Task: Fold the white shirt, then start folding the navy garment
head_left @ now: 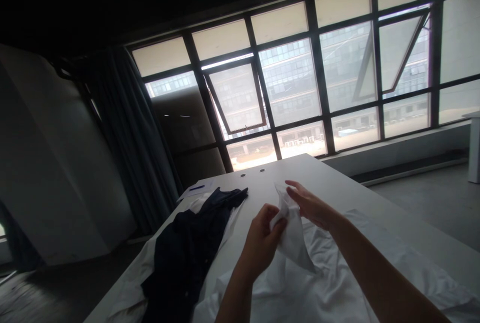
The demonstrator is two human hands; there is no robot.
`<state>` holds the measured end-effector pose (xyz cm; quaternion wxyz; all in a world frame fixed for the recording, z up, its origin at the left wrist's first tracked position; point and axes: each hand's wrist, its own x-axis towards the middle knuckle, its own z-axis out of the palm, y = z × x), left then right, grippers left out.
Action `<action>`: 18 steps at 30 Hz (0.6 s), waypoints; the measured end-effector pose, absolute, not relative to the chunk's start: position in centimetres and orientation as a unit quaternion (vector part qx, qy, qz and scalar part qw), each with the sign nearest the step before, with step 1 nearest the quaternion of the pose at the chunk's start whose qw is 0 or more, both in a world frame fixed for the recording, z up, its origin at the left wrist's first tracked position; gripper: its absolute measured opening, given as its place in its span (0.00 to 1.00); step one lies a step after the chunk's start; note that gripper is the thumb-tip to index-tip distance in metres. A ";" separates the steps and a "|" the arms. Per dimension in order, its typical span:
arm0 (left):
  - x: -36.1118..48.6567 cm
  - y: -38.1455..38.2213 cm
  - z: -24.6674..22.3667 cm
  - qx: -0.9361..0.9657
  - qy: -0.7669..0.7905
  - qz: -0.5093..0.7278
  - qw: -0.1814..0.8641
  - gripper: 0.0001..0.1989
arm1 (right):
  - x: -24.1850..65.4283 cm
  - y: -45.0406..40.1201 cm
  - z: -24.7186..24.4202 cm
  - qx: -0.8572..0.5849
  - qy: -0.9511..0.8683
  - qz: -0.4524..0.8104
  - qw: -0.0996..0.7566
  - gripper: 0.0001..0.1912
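My left hand [262,243] grips a raised fold of white fabric [294,235] near the middle of the white table [285,175]. My right hand [309,205] pinches the upper edge of that fold with its fingertips. The fold rises from a rumpled white garment [330,283] spread beneath both forearms. To the left of my hands, a dark navy garment [183,258] lies over another white garment [131,283]. Neither hand touches the navy garment.
A blue pen [197,188] lies on a sheet of paper [198,189] at the table's far left. Two small holes mark the far tabletop. Beyond stand large windows [288,83], a dark curtain [135,138] and a white stand [474,148] at the right edge.
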<state>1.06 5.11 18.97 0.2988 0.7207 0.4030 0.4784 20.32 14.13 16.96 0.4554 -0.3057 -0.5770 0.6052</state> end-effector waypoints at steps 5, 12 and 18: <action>1.3 3.9 19.5 0.768 0.453 0.380 0.246 0.10 | 20.5 14.2 17.0 -0.282 -0.638 0.564 0.442 0.29; -0.2 3.4 19.9 0.788 0.485 0.294 0.240 0.32 | 21.9 13.5 19.0 -0.261 -0.553 0.555 0.564 0.21; -0.6 5.2 18.1 0.822 0.474 0.248 0.194 0.17 | 23.9 12.7 21.1 -0.230 -0.409 0.460 0.753 0.23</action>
